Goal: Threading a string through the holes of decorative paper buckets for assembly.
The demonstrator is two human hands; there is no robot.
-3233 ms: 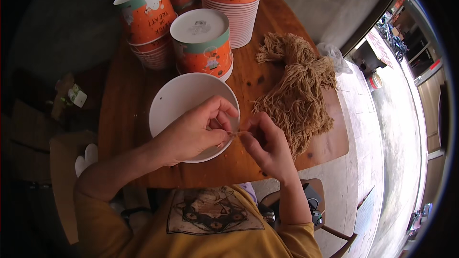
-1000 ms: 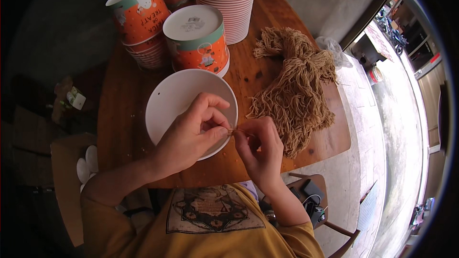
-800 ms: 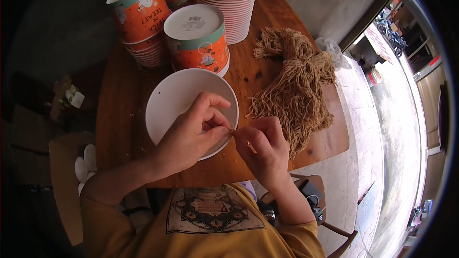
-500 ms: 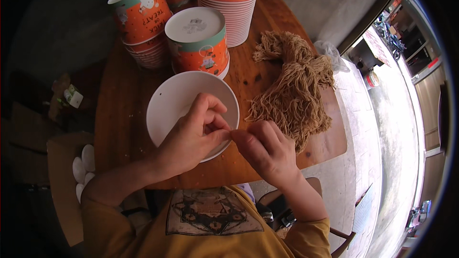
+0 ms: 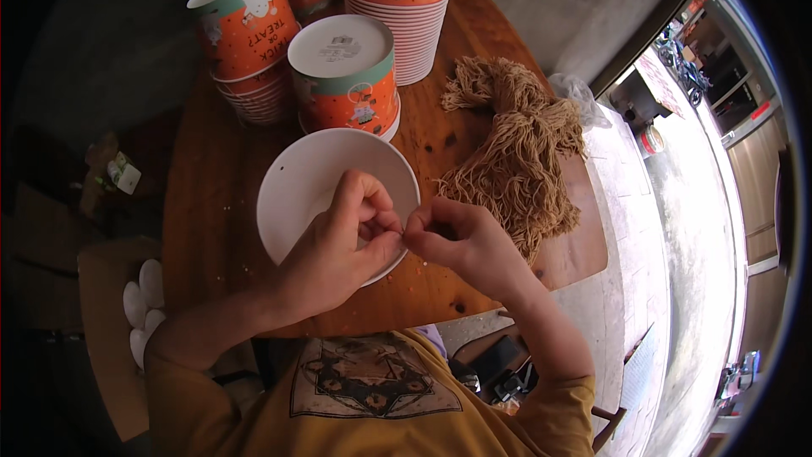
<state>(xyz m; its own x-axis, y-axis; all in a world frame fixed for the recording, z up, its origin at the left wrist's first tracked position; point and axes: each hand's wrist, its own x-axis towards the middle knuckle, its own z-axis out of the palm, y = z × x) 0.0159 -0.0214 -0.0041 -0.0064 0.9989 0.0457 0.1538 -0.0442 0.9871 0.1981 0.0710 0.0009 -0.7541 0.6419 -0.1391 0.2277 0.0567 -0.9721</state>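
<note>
A paper bucket [image 5: 292, 190] stands mouth up on the wooden table, its white inside showing and a small dark hole near the rim at its left. My left hand [image 5: 351, 224] reaches over the mouth, thumb and fingers pinched together at the right rim. Close against it, just outside that rim, my right hand [image 5: 452, 233] is also pinched. Whatever lies between the fingertips is too small to make out. To the right of the bucket rests a heap of tan cord [image 5: 524, 152], its strands loose and tangled.
Behind the bucket an upturned orange bucket [image 5: 347, 89] shows its white base. Stacks of orange buckets [image 5: 397, 30] fill the table's back. A clear plastic bag [image 5: 579, 97] lies beyond the cord. A cardboard box [image 5: 110, 313] with white round pieces stands low at the left.
My right hand has turned and risen slightly at the bucket's right rim, its fingers still pinched. The left hand keeps nearly the same place. The view has shifted a little.
</note>
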